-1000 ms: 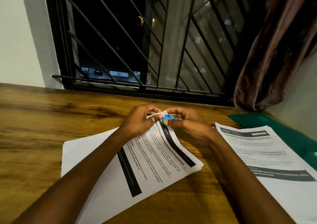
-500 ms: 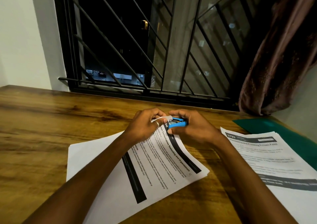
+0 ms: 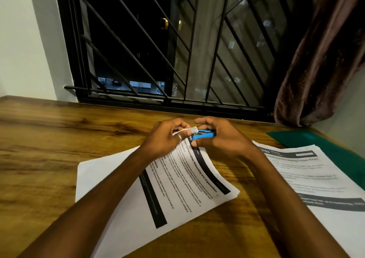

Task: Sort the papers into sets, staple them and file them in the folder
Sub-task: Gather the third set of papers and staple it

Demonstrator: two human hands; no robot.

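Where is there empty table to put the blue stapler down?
Most bare table is on the left, beside the middle paper set. A bare strip also runs along the window, beyond the blue stapler. The right is crowded: the other paper stack lies over the green folder, with the right arm between stacks.

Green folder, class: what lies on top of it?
A stack of printed white papers lies on the flat green folder; only its far end and right edge show, the rest is covered.
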